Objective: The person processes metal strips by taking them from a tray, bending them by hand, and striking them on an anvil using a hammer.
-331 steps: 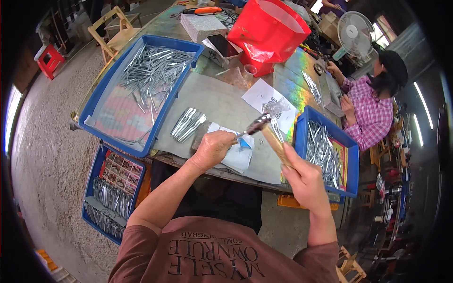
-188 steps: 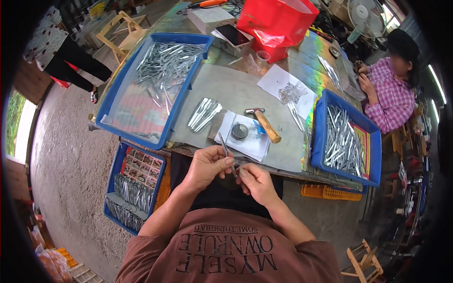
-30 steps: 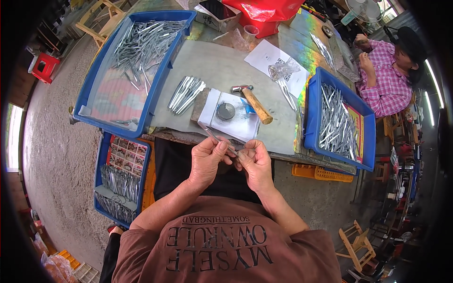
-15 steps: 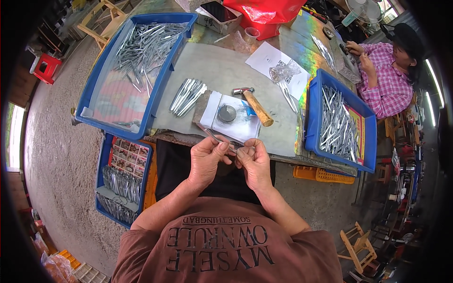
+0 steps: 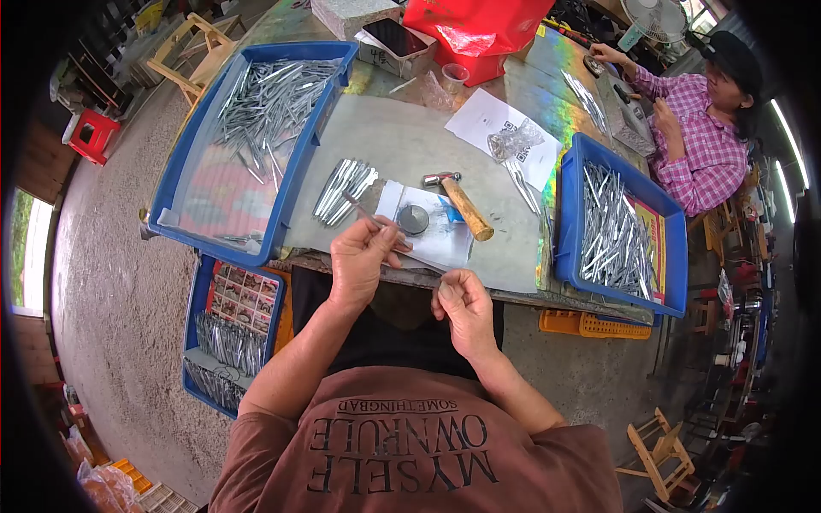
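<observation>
My left hand [image 5: 359, 261] pinches a slender grey metal piece [image 5: 355, 203] over the table's front edge; it slants from upper left to lower right. To the right, my right hand [image 5: 466, 315] is closed, fingers curled and thumb against them; whatever they hold, if anything, is hidden. Just beyond my hands, a white paper pad [image 5: 446, 250] carries a round dark metal block [image 5: 413, 220]. A hammer with a wooden handle [image 5: 469, 211] lies across the pad's right side. Left of the pad rests a row of similar silvery metal pieces [image 5: 340, 192].
Blue trays of metal pieces stand at left [image 5: 297, 175] and right [image 5: 571, 275]; a third tray [image 5: 278, 312] sits lower left. Farther back are a phone [image 5: 395, 37], a plastic cup [image 5: 455, 74] and a red bag [image 5: 479, 26]. A co-worker [image 5: 705, 137] sits at the right.
My left hand has moved left and away from my right hand, taking the metal piece along. My right hand has dropped slightly nearer to me. The co-worker's far arm has reached outward.
</observation>
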Demonstrator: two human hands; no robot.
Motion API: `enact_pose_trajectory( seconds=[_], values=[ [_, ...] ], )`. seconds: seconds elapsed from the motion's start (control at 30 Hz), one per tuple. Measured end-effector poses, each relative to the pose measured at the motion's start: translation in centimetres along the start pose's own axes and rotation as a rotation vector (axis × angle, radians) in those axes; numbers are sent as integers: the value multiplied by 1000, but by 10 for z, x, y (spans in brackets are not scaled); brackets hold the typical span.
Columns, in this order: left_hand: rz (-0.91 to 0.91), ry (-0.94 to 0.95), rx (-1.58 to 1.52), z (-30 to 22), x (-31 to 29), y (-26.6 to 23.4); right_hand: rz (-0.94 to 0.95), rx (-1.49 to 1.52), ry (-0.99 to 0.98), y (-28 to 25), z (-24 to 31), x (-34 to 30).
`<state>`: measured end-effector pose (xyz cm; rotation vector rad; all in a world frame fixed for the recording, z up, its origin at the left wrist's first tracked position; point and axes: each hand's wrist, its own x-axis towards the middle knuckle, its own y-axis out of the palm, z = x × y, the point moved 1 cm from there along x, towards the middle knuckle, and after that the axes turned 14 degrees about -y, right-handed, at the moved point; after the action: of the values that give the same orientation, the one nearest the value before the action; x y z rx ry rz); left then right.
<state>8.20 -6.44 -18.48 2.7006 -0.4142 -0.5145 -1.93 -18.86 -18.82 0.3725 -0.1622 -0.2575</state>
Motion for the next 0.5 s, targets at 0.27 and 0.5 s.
enact_pose_trajectory(
  seconds=[0.27,0.5],
  values=[
    [-13,188,192,-9,32,11,37,-45,-24,-8,5,-8],
    [-36,203,370,-13,35,16,22,-77,-19,-12,6,-10]
  ],
)
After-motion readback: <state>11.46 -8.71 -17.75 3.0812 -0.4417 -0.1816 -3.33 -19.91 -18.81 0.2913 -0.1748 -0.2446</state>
